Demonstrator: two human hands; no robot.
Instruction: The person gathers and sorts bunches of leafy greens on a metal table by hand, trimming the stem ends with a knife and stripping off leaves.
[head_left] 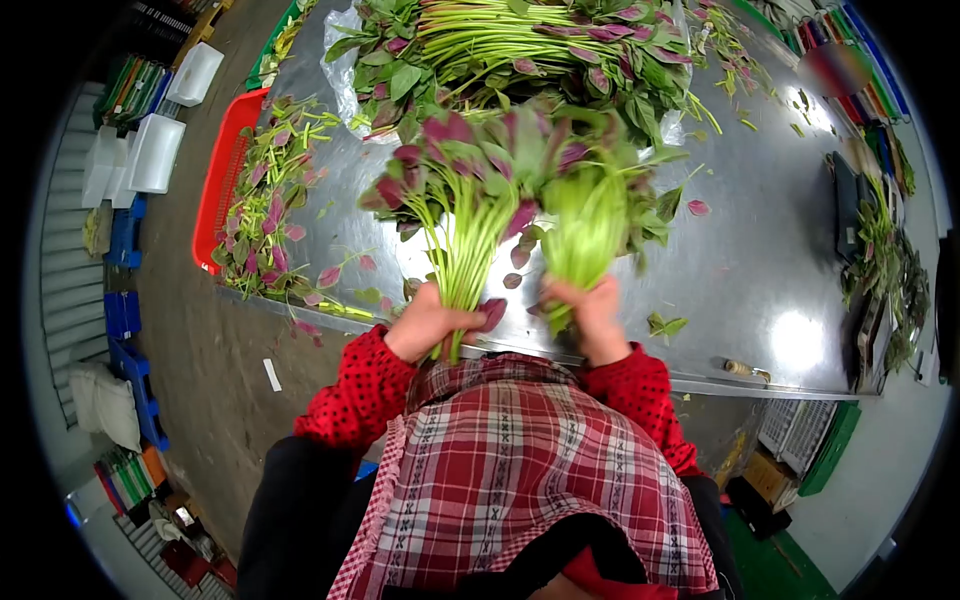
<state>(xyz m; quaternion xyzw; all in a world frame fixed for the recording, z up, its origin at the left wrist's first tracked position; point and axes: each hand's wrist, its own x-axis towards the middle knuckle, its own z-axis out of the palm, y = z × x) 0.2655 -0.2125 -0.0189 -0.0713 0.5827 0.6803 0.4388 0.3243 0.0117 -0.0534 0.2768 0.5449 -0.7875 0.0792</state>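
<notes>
My left hand (433,321) is closed round the lower stems of a bunch of leafy greens (468,235) with pale green stems and purple-green leaves. A second bunch (583,225), blurred by motion, has its stem ends in my right hand (592,312), which is closed round them. Both bunches stand side by side with leaves pointing away from me, over the near edge of the metal table (740,270). Beyond them lies a large pile of the same greens (510,45) on clear plastic. Loose leaves lie between and around the bunches.
At the left, a red basket (228,165) borders scattered greens (265,215). A wooden-handled tool (745,370) lies at the table's near right edge. More greens (880,240) and a dark box (845,205) are at the far right. White foam boxes (155,153) stand beyond the left side.
</notes>
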